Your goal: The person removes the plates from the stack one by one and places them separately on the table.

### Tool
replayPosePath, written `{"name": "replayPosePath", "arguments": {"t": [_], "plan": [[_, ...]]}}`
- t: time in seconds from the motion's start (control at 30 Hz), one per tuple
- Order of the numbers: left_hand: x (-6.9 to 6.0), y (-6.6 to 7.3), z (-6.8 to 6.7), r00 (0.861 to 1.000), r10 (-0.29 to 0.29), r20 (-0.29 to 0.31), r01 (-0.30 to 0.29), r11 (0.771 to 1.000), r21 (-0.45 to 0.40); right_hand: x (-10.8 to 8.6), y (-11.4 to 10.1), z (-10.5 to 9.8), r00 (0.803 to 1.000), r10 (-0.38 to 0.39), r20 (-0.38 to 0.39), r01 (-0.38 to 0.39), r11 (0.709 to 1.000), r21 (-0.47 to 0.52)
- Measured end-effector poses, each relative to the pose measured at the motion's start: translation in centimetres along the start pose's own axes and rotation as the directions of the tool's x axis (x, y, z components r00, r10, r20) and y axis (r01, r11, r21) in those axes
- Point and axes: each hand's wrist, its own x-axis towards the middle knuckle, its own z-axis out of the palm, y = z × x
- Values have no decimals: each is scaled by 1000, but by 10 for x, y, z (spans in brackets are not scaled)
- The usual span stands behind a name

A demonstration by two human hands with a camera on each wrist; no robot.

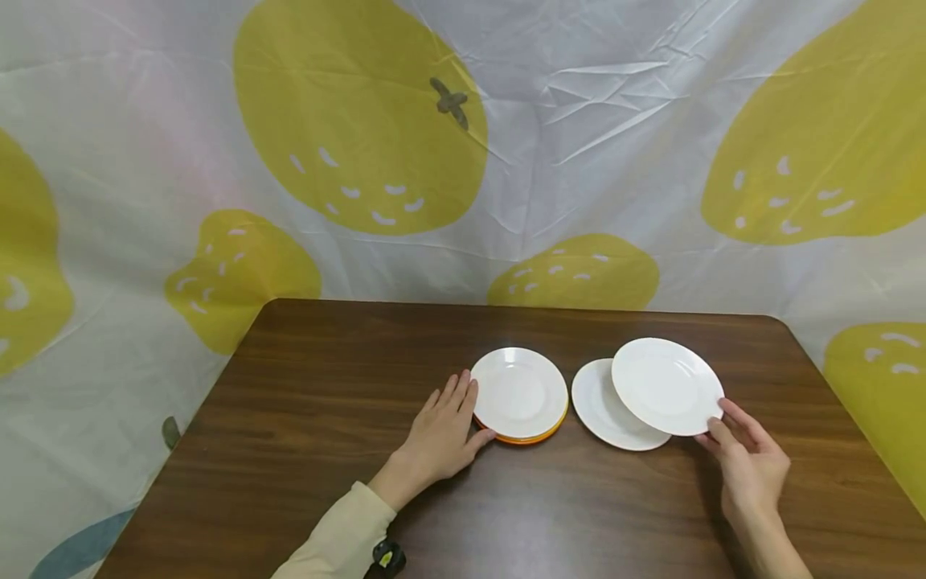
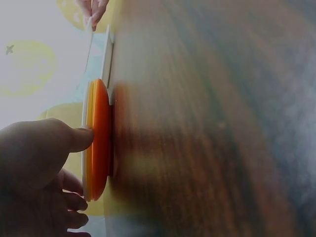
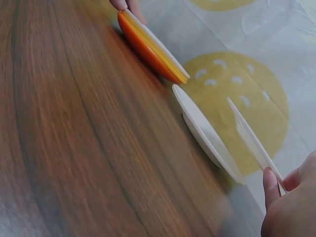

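A stack of plates stands mid-table: a white plate (image 1: 519, 392) on top, a yellow plate (image 2: 90, 143) under it and an orange plate (image 2: 101, 143) below. My left hand (image 1: 443, 438) touches the stack's left side, its fingers fairly straight along the rim and its thumb at the near edge. To the right, my right hand (image 1: 752, 462) pinches the rim of a raised white plate (image 1: 667, 386) between thumb and fingers. That plate is tilted and held apart above another white plate (image 1: 615, 422), partly covering it in the head view. The lower one lies on the table.
The brown wooden table (image 1: 325, 378) has rounded far corners. Behind and beside it hangs a pale cloth (image 1: 550, 161) printed with large yellow fruit. A dark wristband device (image 1: 389, 556) sits at the left sleeve (image 1: 347, 531).
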Motion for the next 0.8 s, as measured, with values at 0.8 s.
{"name": "replayPosePath", "arguments": {"t": [0.8], "plan": [[-1,2,-3,1000,4,-16,-4,1000,-5,18,-8,-37,995,30,-93,-22,996,85]]}}
